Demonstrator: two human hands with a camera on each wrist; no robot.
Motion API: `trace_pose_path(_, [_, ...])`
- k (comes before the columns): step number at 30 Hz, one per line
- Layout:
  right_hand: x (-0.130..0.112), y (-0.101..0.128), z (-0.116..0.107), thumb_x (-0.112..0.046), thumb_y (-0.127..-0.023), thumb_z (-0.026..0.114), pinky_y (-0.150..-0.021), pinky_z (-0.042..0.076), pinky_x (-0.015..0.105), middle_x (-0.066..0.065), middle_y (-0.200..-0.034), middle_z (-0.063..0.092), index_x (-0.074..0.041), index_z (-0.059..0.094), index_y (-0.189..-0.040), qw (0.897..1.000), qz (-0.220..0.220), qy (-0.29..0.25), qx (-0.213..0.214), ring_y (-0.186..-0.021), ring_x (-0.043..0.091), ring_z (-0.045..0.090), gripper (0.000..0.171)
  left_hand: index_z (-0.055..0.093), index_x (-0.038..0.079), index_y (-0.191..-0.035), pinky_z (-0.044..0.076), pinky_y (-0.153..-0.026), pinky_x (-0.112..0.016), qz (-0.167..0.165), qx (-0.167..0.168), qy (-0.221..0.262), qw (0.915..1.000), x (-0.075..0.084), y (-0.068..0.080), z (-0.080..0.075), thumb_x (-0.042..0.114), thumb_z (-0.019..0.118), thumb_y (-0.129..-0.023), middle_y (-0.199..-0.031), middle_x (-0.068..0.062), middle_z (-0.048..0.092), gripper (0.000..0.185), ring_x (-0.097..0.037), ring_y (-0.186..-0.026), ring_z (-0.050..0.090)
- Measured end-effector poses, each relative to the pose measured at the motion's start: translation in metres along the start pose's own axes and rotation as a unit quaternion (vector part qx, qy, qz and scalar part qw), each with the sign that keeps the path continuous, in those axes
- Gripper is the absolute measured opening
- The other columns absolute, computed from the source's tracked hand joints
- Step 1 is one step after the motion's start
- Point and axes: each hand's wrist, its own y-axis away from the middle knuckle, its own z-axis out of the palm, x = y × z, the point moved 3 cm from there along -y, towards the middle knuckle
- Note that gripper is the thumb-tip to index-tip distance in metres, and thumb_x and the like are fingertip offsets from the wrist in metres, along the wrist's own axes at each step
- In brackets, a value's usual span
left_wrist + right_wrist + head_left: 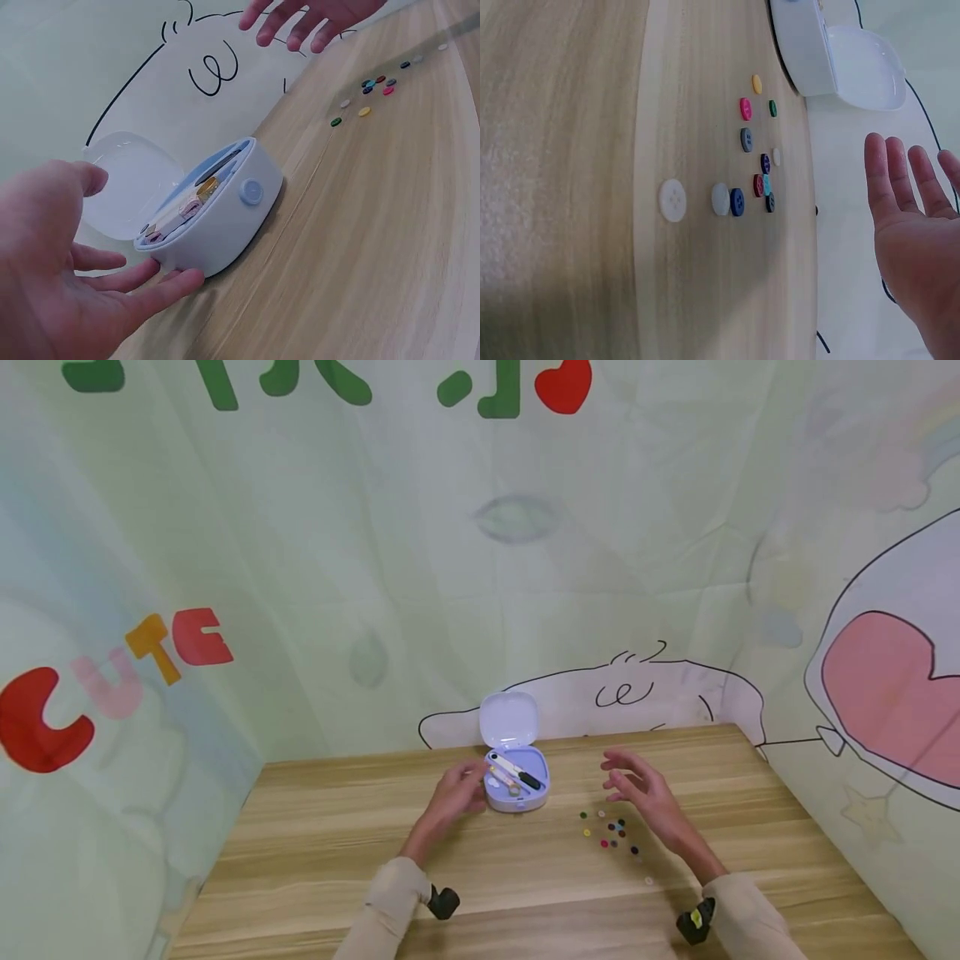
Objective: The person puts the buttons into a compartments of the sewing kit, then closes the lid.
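A small pale-blue box (517, 807) stands on the table with its white lid (508, 720) raised at the back. Inside lie a slim tool with a white and a black part (517, 770), a gold-coloured piece (208, 187) and other small items, partly hidden. My left hand (457, 792) is at the box's left side, fingers loosely extended by its lower wall; whether they touch it I cannot tell. To the right, my right hand (643, 789) hovers with relaxed fingers, holding nothing. Below it several loose buttons are scattered, among them a pink button (745, 109) and a white button (673, 200).
The wooden table (337, 827) ends at a printed cloth backdrop (420, 610) behind and at both sides. The box's raised lid stands close to that backdrop. Dark wrist cameras (443, 903) are strapped on both sleeves.
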Motion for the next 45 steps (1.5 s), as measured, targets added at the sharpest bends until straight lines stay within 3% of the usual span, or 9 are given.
trace_pose_path(6, [0.004, 0.002, 0.002, -0.023, -0.111, 0.050, -0.088, 0.062, 0.036, 0.034, -0.140, 0.050, 0.005, 0.044, -0.148, 1.000, 0.009, 0.007, -0.001, -0.110, 0.044, 0.060, 0.048, 0.049, -0.011, -0.142, 0.062, -0.090, -0.045, -0.021, -0.002, 0.068, 0.9974, -0.005, -0.006, 0.001, 0.025, 0.051, -0.108, -0.125, -0.027, 0.061, 0.050, -0.030, -0.101, 0.065])
trace_pose_path(12, [0.008, 0.004, 0.004, -0.023, -0.110, 0.052, -0.089, 0.062, 0.045, 0.035, -0.137, 0.052, 0.004, 0.047, -0.146, 1.000, 0.020, 0.016, -0.007, -0.109, 0.047, 0.060, 0.045, 0.055, -0.017, -0.129, 0.063, -0.087, -0.042, -0.047, -0.020, 0.111, 0.9925, -0.010, -0.012, 0.002, 0.019, 0.050, -0.107, -0.106, -0.024, 0.067, 0.042, -0.023, -0.086, 0.067])
trace_pose_path(20, [0.012, 0.006, 0.004, -0.020, -0.107, 0.059, -0.087, 0.061, 0.047, 0.029, -0.128, 0.058, 0.003, 0.054, -0.141, 0.999, 0.032, 0.033, -0.020, -0.109, 0.050, 0.061, 0.041, 0.061, -0.016, -0.126, 0.062, -0.087, -0.037, -0.079, -0.024, 0.083, 0.9931, -0.011, -0.020, 0.003, 0.010, 0.053, -0.104, -0.101, -0.017, 0.068, 0.036, -0.020, -0.086, 0.066])
trace_pose_path(24, [0.014, 0.005, 0.005, -0.026, -0.105, 0.063, -0.083, 0.061, 0.041, 0.017, -0.118, 0.063, -0.002, 0.060, -0.136, 0.995, 0.047, 0.083, -0.022, -0.104, 0.040, 0.064, 0.040, 0.058, -0.017, -0.130, 0.062, -0.086, -0.036, -0.086, -0.019, 0.060, 0.9943, -0.011, -0.023, 0.003, 0.006, 0.054, -0.102, -0.102, -0.019, 0.067, 0.037, -0.020, -0.083, 0.065])
trace_pose_path(28, [0.017, 0.002, 0.008, -0.029, -0.101, 0.069, -0.071, 0.057, 0.032, 0.007, -0.104, 0.065, -0.006, 0.065, -0.130, 0.988, 0.053, 0.137, -0.042, -0.089, 0.027, 0.063, 0.038, 0.057, -0.017, -0.131, 0.063, -0.086, -0.036, -0.091, -0.011, 0.047, 0.9947, -0.011, -0.025, 0.003, 0.005, 0.055, -0.102, -0.103, -0.020, 0.067, 0.037, -0.020, -0.083, 0.065])
trace_pose_path(36, [0.026, -0.002, 0.012, -0.027, -0.095, 0.076, -0.059, 0.050, 0.024, 0.004, -0.088, 0.061, -0.007, 0.069, -0.122, 0.979, 0.049, 0.177, -0.083, -0.073, 0.017, 0.057, 0.034, 0.058, -0.016, -0.130, 0.063, -0.086, -0.035, -0.100, -0.014, 0.048, 0.9937, -0.011, -0.026, 0.001, 0.007, 0.055, -0.102, -0.105, -0.020, 0.067, 0.037, -0.021, -0.085, 0.064])
trace_pose_path(45, [0.031, -0.003, 0.011, -0.023, -0.093, 0.078, -0.062, 0.050, 0.024, 0.001, -0.081, 0.059, -0.005, 0.070, -0.116, 0.970, 0.037, 0.210, -0.114, -0.071, 0.015, 0.055, 0.030, 0.060, -0.016, -0.125, 0.063, -0.084, -0.034, -0.101, -0.011, 0.041, 0.9940, -0.010, -0.025, 0.001, 0.009, 0.056, -0.102, -0.102, -0.018, 0.066, 0.034, -0.019, -0.083, 0.064])
